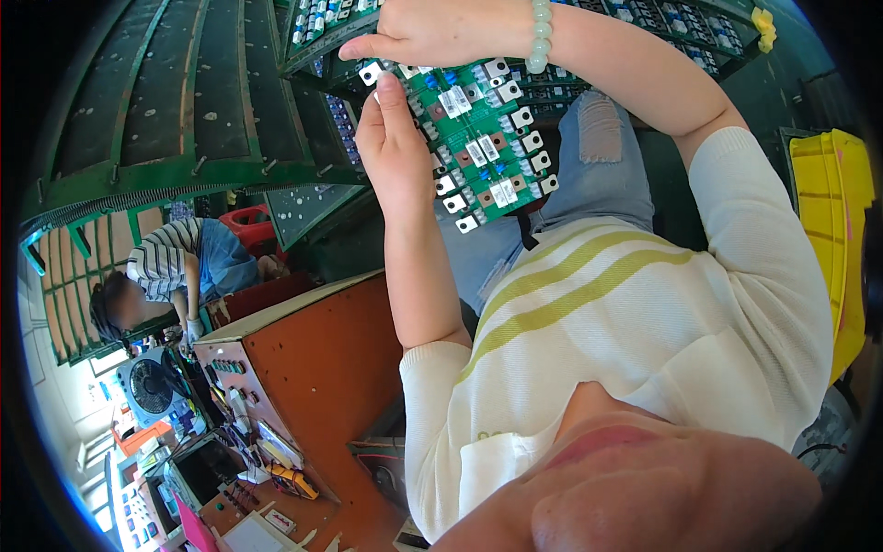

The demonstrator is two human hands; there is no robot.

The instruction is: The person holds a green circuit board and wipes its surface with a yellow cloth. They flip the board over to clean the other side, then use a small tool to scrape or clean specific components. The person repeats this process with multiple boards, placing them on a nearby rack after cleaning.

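While the left hand (pixel 395 147) gripped the green circuit board (pixel 483 138) by its edge, the right hand (pixel 432 32) pinched the board's top; beyond the board lay racks of similar boards (pixel 322 23), a yellow bin (pixel 832 221) beside

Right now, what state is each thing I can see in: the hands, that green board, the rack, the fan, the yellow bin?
left hand: gripping the board's left edge
right hand: curled over the board's top edge
green circuit board: held up off any surface, tilted, components facing the camera
green rack: loaded with similar boards
fan: running or not, cannot tell
yellow bin: contents hidden
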